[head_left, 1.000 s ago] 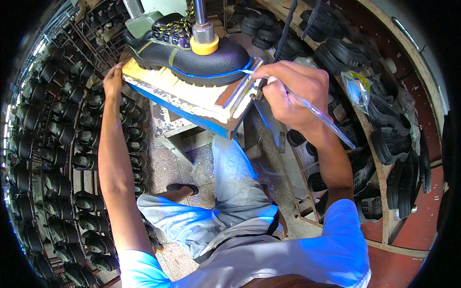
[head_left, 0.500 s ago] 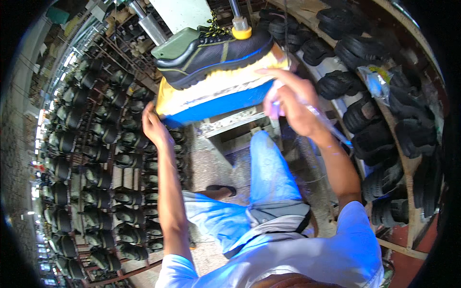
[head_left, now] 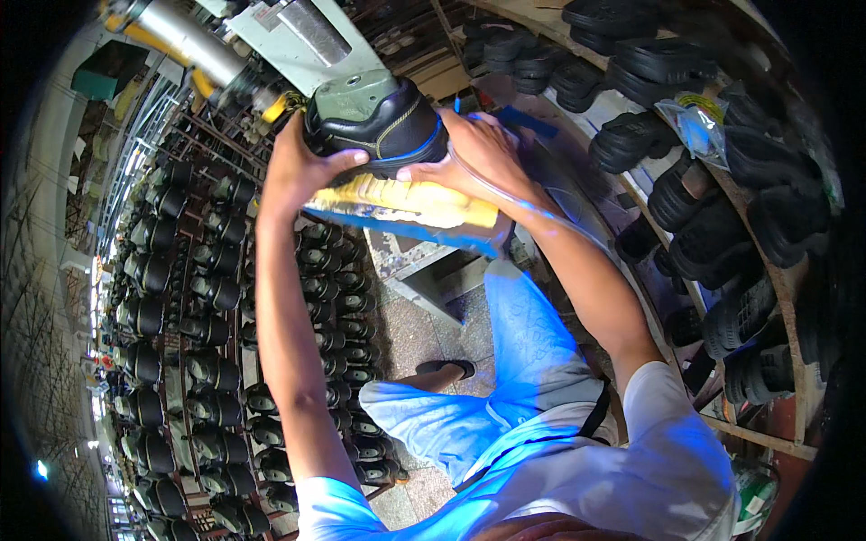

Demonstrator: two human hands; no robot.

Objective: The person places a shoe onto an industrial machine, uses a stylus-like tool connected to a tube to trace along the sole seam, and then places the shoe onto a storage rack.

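A black safety shoe (head_left: 406, 133) with yellow stitching and a blue line above its sole stands on a green shoe last (head_left: 356, 96), its heel end toward the right. My left hand (head_left: 299, 169) grips the shoe's left end, thumb on the near side and fingers hidden behind. My right hand (head_left: 476, 155) is closed around its right end, thumb along the sole. Just under the shoe is a yellow pad (head_left: 451, 200) on a blue base (head_left: 406, 231), blurred by motion. A clear tube (head_left: 550, 216) runs from my right hand along the forearm.
Behind the shoe rises a pale machine frame (head_left: 302, 41), with a metal cylinder (head_left: 194, 41) at upper left. Racks of lasted shoes (head_left: 216, 370) fill the left. Black soles (head_left: 708, 239) line wooden shelves at right, beside a plastic bag (head_left: 699, 126). A metal stand (head_left: 419, 270) is below the pad.
Both hands have moved from the pad's sides onto the shoe. The shoe has turned round, its heel end now toward the right, and the pressing rods no longer sit on it.
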